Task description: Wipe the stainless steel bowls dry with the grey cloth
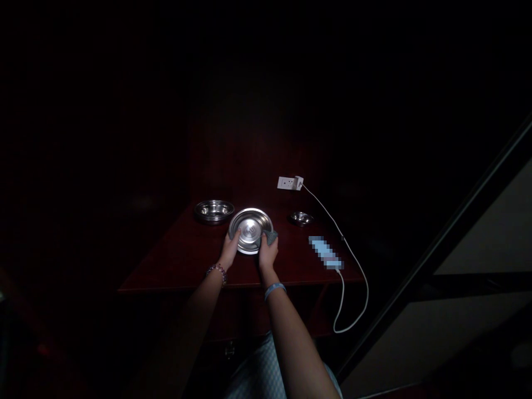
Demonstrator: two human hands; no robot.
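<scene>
A shiny steel bowl point(250, 230) is tilted toward me above the front part of the dark red table point(174, 266). My left hand point(229, 249) grips its lower left rim, thumb over the inside edge. At the lower right rim, my right hand point(268, 252) is closed on a grey cloth point(271, 237) pressed against the bowl; its thumb lies inside the rim. The fingers of both hands behind the bowl are hidden. Just left of the held bowl, a stack of steel bowls point(214, 211) rests on the table.
A smaller steel bowl point(301, 218) sits at the back right. A blurred-out phone-like object point(326, 253) lies at the right, joined by a white cable point(332, 219) to a charger in the wall socket point(286, 183). The cable loops past the table's front edge. Surroundings are very dark.
</scene>
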